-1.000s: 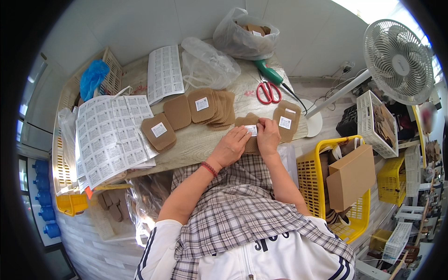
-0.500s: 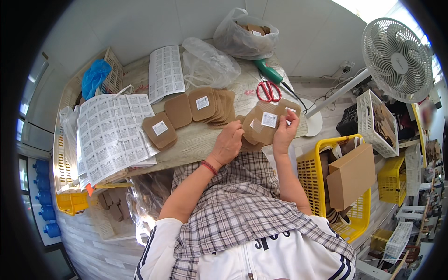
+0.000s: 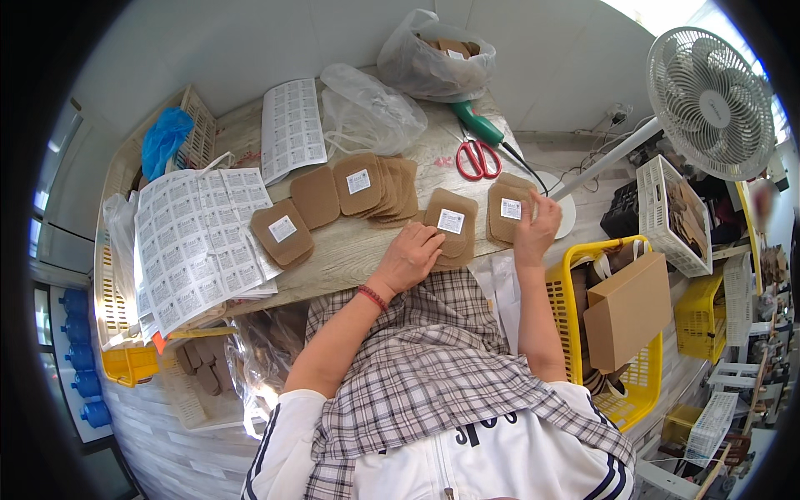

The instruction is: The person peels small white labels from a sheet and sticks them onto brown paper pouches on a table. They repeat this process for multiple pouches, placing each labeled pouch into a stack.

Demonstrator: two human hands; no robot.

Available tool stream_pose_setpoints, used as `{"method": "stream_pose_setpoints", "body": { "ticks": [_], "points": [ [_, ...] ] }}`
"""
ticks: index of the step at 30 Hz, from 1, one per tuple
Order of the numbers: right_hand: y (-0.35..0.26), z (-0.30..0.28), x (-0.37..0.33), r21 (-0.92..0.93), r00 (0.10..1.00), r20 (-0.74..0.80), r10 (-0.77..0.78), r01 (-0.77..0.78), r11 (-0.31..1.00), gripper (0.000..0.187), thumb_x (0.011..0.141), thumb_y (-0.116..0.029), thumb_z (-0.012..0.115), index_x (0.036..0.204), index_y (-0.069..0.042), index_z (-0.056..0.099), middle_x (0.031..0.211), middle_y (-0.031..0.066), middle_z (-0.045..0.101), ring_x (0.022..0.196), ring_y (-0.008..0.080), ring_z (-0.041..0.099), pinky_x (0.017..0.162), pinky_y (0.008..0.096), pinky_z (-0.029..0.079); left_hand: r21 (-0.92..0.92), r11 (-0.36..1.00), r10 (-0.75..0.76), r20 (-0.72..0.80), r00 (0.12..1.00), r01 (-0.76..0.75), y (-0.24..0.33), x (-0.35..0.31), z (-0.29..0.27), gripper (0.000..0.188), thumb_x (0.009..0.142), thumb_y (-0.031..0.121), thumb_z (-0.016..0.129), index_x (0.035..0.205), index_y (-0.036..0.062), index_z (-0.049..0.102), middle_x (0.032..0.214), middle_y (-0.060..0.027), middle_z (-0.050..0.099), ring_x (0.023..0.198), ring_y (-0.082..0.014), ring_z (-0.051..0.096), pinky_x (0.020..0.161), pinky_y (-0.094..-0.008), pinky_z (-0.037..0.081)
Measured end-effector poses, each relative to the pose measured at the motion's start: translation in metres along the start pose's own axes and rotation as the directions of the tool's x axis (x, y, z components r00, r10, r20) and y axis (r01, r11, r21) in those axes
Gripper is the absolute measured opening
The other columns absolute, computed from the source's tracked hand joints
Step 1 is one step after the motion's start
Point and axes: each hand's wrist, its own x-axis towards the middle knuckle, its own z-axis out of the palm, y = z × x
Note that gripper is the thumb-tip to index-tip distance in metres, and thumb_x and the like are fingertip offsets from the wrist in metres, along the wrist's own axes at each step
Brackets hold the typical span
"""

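Observation:
My left hand [image 3: 410, 257] lies with loosely bent, parted fingers on the near left edge of a stack of brown rounded pads; a white printed label [image 3: 451, 221] is on the top pad [image 3: 457, 202]. My right hand [image 3: 538, 228] pinches the right edge of a labelled brown pad [image 3: 502, 190] on another stack, its thumb beside the label; fingertips are partly hidden. Further left, a fanned row of brown pads [image 3: 315, 197] includes a labelled one [image 3: 358, 197], and another labelled pad [image 3: 289, 250] lies nearest the label sheets [image 3: 200, 242].
Red-handled scissors [image 3: 477, 160] and a green-handled tool [image 3: 477, 125] with a cord lie behind the pads. Plastic bags [image 3: 371, 112] stand at the back. A white fan [image 3: 708, 104] and a yellow basket [image 3: 647, 387] holding a cardboard box [image 3: 627, 312] are at right.
My right hand has moved right, and the labelled pad it held over the middle stack now lies on the right stack. My left hand has shifted slightly onto the middle stack, whose labelled top shows.

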Motion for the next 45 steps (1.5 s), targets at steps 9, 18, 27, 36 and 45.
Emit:
{"method": "stream_pose_setpoints", "body": {
  "ticks": [9, 18, 27, 36, 45],
  "points": [
    [-0.065, 0.025, -0.045, 0.441, 0.835, 0.547, 0.065, -0.353, 0.825, 0.014, 0.086, -0.011, 0.077, 0.099, -0.008, 0.074, 0.095, 0.0073, 0.064, 0.083, 0.024, 0.066, 0.075, 0.037, 0.054, -0.103, 0.994, 0.045, 0.005, 0.999, -0.044, -0.005, -0.003, 0.0, 0.017, 0.083, 0.005, 0.071, 0.099, 0.0014, 0.066, 0.1, -0.0124, 0.061, 0.09, -0.0311, 0.06, 0.083, -0.04, 0.049],
    [-0.069, 0.04, -0.035, 0.377, 0.841, 0.54, -0.033, -0.207, 0.903, 0.015, 0.081, -0.018, 0.081, 0.093, -0.012, 0.075, 0.091, 0.006, 0.064, 0.093, 0.0287, 0.063, 0.081, 0.0426, 0.05, 0.037, 0.988, -0.145, -0.092, 0.985, 0.149, 0.001, 0.007, -0.006, 0.046, 0.081, 0.021, 0.081, 0.121, 0.0044, 0.066, 0.119, -0.0113, 0.06, 0.111, -0.0318, 0.056, 0.099, -0.0451, 0.042],
    [-0.065, 0.048, -0.01, 0.243, 0.618, 0.786, -0.001, -0.306, 0.92, 0.02, 0.077, -0.022, 0.084, 0.091, -0.012, 0.075, 0.092, 0.0086, 0.068, 0.085, 0.0285, 0.07, 0.078, 0.0429, 0.055, 0.038, 0.96, -0.279, -0.01, 0.96, 0.279, -0.01, 0.006, 0.002, 0.063, 0.079, 0.036, 0.082, 0.134, 0.0112, 0.065, 0.123, -0.0095, 0.058, 0.118, -0.0296, 0.051, 0.104, -0.0456, 0.036],
    [-0.064, 0.05, 0.0, 0.173, 0.511, 0.859, 0.031, -0.347, 0.922, 0.022, 0.075, -0.022, 0.085, 0.089, -0.009, 0.074, 0.092, 0.0101, 0.069, 0.085, 0.03, 0.07, 0.079, 0.043, 0.056, 0.043, 0.962, -0.271, 0.03, 0.962, 0.27, -0.013, 0.006, 0.001, 0.062, 0.079, 0.037, 0.082, 0.135, 0.0159, 0.066, 0.121, -0.0077, 0.057, 0.118, -0.0279, 0.051, 0.105, -0.0445, 0.034],
    [-0.064, 0.044, -0.013, 0.329, 0.679, 0.732, -0.059, -0.276, 0.903, 0.015, 0.075, -0.012, 0.082, 0.084, -0.008, 0.07, 0.091, 0.0102, 0.066, 0.084, 0.0315, 0.067, 0.078, 0.0447, 0.053, 0.051, 0.961, -0.273, 0.041, 0.961, 0.271, -0.012, 0.006, 0.0, 0.063, 0.079, 0.038, 0.082, 0.135, 0.0157, 0.066, 0.122, -0.0076, 0.057, 0.119, -0.0275, 0.05, 0.105, -0.0448, 0.034]
  ]
}}
